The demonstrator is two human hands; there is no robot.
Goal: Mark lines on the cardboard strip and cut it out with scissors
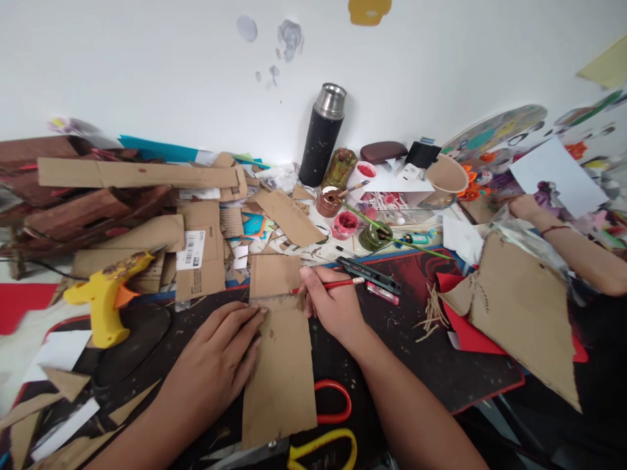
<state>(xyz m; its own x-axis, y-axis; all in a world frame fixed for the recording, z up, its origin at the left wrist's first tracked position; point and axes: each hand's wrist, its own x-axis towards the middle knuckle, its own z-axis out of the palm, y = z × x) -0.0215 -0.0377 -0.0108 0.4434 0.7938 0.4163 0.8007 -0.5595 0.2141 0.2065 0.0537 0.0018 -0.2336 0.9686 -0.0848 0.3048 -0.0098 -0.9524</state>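
A long strip of brown cardboard (pixel 279 372) lies on the dark mat in front of me, with a crease or seam across its upper part. My left hand (pixel 228 349) rests flat along its left edge, fingers stretched out and fingertips near the seam. In my right hand (pixel 333 300) is a thin red pencil (pixel 337 284), pinched between thumb and fingers and lying almost level. Its left end is over the cardboard just above the seam. Red-handled scissors (pixel 349 401) are partly under the strip, and yellow-handled scissors (pixel 350 450) lie below it.
A yellow glue gun (pixel 105 300) rests at left among cardboard scraps. Behind the mat stand a black flask (pixel 321 137) and open paint jars (pixel 345 224). A box cutter (pixel 369 275) lies right of my hand. Another person's arm (pixel 563 235) reaches in at right, near a cardboard sheet (pixel 524 313).
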